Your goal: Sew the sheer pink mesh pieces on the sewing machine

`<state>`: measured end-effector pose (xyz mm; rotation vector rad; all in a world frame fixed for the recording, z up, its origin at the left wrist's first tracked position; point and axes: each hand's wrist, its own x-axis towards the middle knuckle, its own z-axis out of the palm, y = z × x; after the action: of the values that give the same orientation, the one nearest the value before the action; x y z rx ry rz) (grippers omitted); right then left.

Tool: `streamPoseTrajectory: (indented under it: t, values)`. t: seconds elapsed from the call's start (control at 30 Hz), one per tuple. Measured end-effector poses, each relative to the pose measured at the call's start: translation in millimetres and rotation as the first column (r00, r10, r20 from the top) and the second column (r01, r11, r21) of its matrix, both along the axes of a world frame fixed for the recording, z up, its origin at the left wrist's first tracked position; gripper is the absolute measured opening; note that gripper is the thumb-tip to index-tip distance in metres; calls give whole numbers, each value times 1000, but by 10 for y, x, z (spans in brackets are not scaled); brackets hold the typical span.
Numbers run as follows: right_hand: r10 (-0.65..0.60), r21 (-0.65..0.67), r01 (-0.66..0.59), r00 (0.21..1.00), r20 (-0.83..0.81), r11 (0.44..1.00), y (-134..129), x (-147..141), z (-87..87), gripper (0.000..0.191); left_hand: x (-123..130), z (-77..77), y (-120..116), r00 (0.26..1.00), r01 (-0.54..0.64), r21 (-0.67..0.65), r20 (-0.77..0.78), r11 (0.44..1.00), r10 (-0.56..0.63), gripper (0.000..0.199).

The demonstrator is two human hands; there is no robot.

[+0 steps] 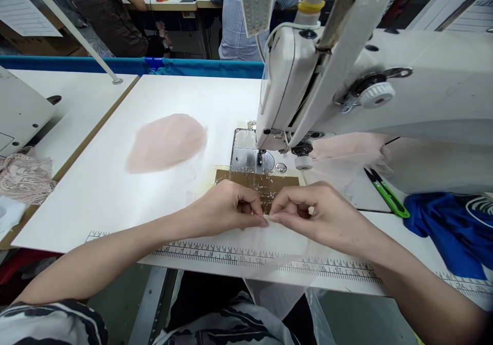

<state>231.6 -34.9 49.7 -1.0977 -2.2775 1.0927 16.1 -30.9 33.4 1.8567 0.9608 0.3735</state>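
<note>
My left hand [231,207] and my right hand [321,216] meet fingertip to fingertip in front of the sewing machine [287,83]. Both are closed in a pinch on a pale, sheer fabric piece [275,288], which drapes over the table's front edge towards my lap. The pinched edge is mostly hidden by my fingers. Just beyond them lie a brown taped patch [285,181] and the metal needle plate [243,156], with the presser foot [260,159] above it. A pale pink fabric piece [167,142] lies flat to the left, apart from my hands.
Green thread snips [391,196] and blue cloth [442,222] lie at the right. More pink fabric [350,150] sits under the machine arm. A printed ruler [215,255] runs along the front edge. Lace trim [26,178] is at far left. Two people work beyond the table.
</note>
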Motion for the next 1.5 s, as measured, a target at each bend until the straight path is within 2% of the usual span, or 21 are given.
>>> streamPoseTrajectory:
  t: [0.03, 0.1, 0.23, 0.3, 0.43, 0.47, 0.5, 0.57, 0.63, 0.7, 0.77, 0.8, 0.83, 0.87, 0.93, 1.07, 1.23, 1.5]
  values:
    - [-38, -51, 39, 999, 27, 998, 24, -15, -12, 14, 7, -31, 13, 999, -28, 59, -38, 998, 31, 14]
    - [-125, -29, 127, 989, 76, 991, 80, -56, -87, 12, 19, -118, 41, 984, -85, 277, -127, 957, 124, 10]
    - [-253, 190, 225, 958, 138, 956, 176, -131, -284, 12, 22, -266, 73, 944, -56, 626, -220, 778, 246, 3]
    - [-286, 270, 234, 943, 171, 934, 207, -151, -342, 14, 17, -292, 70, 935, 8, 758, -236, 653, 263, 11]
    - [-315, 350, 228, 924, 216, 909, 248, -157, -396, 14, 25, -292, 15, 945, 135, 933, -222, 333, 239, 11]
    - [-316, 370, 221, 923, 221, 903, 256, -154, -407, 14, 30, -288, -9, 944, 164, 947, -232, 275, 234, 13]
    - [-318, 397, 210, 920, 230, 893, 263, -151, -418, 15, 36, -284, -34, 939, 195, 950, -252, 242, 232, 15]
    - [-331, 489, 165, 903, 274, 857, 268, -140, -437, 19, 46, -274, -80, 924, 248, 936, -306, 251, 229, 18]
    - [-355, 619, 80, 873, 335, 781, 258, -126, -443, 23, 48, -268, -103, 916, 265, 917, -337, 299, 219, 27]
    - [-375, 755, -13, 862, 340, 655, 233, -110, -434, 22, 41, -267, -91, 920, 254, 908, -333, 334, 206, 28]
    - [-375, 854, -52, 883, 281, 517, 201, -98, -421, 21, 30, -272, -48, 928, 232, 904, -316, 358, 197, 26]
    - [-372, 881, -54, 893, 254, 471, 187, -96, -418, 21, 24, -277, -19, 930, 225, 901, -312, 371, 193, 25]
    - [-372, 890, -55, 896, 244, 452, 175, -96, -419, 21, 19, -282, 11, 931, 220, 897, -311, 383, 193, 25]
    - [-374, 886, -58, 892, 253, 460, 168, -99, -425, 20, 14, -287, 40, 929, 219, 894, -313, 391, 195, 25]
    - [-384, 856, -68, 874, 299, 512, 167, -106, -449, 23, 11, -296, 81, 924, 220, 892, -320, 395, 207, 25]
    - [-390, 803, -75, 845, 366, 592, 196, -107, -502, 29, 22, -300, 76, 910, 234, 900, -336, 368, 242, 28]
    - [-395, 798, -89, 833, 388, 596, 223, -92, -503, 30, 42, -281, 25, 884, 267, 906, -365, 328, 291, 28]
    - [-408, 785, -94, 813, 415, 612, 245, -96, -506, 33, 55, -299, 61, 879, 266, 906, -368, 329, 304, 30]
